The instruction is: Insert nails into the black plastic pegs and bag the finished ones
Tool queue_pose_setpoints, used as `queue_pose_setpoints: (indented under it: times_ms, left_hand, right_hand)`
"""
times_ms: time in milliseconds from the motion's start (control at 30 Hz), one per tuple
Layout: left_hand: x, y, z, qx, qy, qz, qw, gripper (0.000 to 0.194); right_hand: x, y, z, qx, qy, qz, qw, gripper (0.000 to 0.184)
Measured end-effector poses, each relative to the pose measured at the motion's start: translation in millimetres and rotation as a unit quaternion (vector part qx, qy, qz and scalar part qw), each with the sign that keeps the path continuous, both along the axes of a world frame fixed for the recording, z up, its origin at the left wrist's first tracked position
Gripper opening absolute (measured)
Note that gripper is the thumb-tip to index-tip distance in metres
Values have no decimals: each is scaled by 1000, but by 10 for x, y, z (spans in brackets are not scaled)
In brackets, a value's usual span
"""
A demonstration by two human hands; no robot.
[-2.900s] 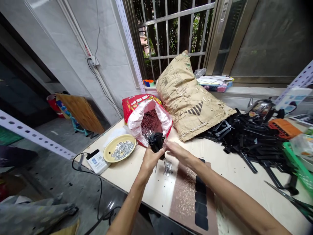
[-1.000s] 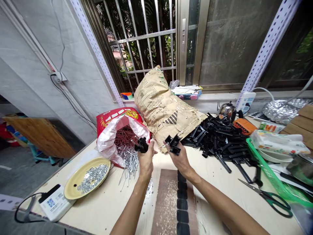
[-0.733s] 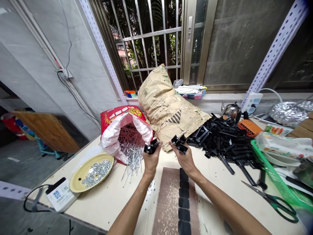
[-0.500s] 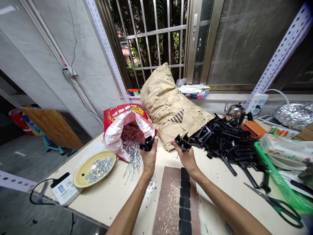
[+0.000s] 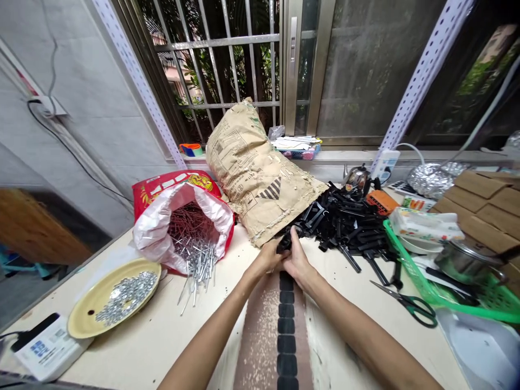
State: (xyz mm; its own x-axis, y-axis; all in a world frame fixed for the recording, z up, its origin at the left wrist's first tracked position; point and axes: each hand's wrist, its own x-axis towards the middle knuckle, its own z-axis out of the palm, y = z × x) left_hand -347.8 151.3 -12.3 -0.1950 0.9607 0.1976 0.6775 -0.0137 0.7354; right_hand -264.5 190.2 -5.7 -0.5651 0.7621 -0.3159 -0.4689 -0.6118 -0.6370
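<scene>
Cupping black parts (image 5: 285, 244) just in front of the sack (image 5: 260, 179), the left hand (image 5: 267, 260) and right hand (image 5: 299, 260) meet, both closed around them. Even pressure from both sides should keep the parts together; their exact fit is hidden.

green leaves (image 5: 265, 69) catching daylight behind the barred window (image 5: 231, 41), and beside it sits the dusty sliding window panel (image 5: 357, 81)! perforated metal posts (image 5: 422, 76) flank the pair. over to the left, grey marbled wall tiles (image 5: 101, 122); below, the pale sill (image 5: 341, 155), the light desk (image 5: 150, 346), and a sliver of grey floor (image 5: 16, 295) by a tilted wooden board (image 5: 36, 230).
</scene>
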Motion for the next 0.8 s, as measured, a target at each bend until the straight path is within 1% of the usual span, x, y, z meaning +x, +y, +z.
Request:
queue_pose_setpoints:
  times_ms: [67, 133, 167, 233, 300, 333, 400, 467, 500, 533, 600, 633, 700, 767, 800]
  left_hand:
    - [17, 75, -40, -20, 43, -25, 999, 51]
    - [29, 120, -85, -40, 89, -37, 995, 60]
    - [36, 131, -110, -48, 111, -41, 992, 61]
    - [51, 139, -160, -62, 152, -50, 985, 56]
    - [68, 141, -213, -74, 186, -61, 978, 51]
    - [76, 142, -240, -80, 200, -65, 974, 53]
    - [88, 150, -293, -88, 222, -71, 968, 63]
    - [97, 158, -339, -90, 258, -69, 960, 76]
    - [101, 161, -358, -89, 279, -65, 954, 81]
    - [105, 164, -374, -87, 298, -60, 949, 86]
    - [114, 168, -390, -84, 319, -50, 943, 90]
    - [120, 170, -386, -82, 317, -47, 944, 87]
    - [136, 167, -341, -75, 309, -46, 947, 74]
    - [167, 140, -232, -57, 297, -45, 952, 61]
    - [194, 111, -152, -43, 288, -44, 956, 60]
  right_hand:
    - [125, 58, -1, -40, -29, 51, 997, 51]
    - [270, 109, 0, -66, -48, 101, 992, 48]
    - [353, 132, -2, -68, -53, 128, 988, 48]
    - [546, 177, -10, -58, -81, 179, 979, 50]
    - [768, 219, -31, -28, -155, 205, 966, 52]
    - [884, 241, -46, 3, -205, 205, 957, 51]
    - [1103, 289, -82, 100, -298, 172, 934, 45]
    - [1277, 346, -119, 202, -351, 117, 907, 39]
    - [1339, 377, -135, 237, -364, 92, 896, 36]
    - [1383, 407, -147, 257, -369, 75, 890, 35]
    - [1419, 458, -156, 274, -366, 66, 887, 34]
    - [1416, 476, -152, 283, -360, 67, 886, 34]
    - [1384, 494, -132, 313, -348, 57, 882, 36]
    - [1332, 487, -103, 347, -335, 30, 875, 38]
    - [1303, 474, -90, 353, -326, 19, 877, 39]
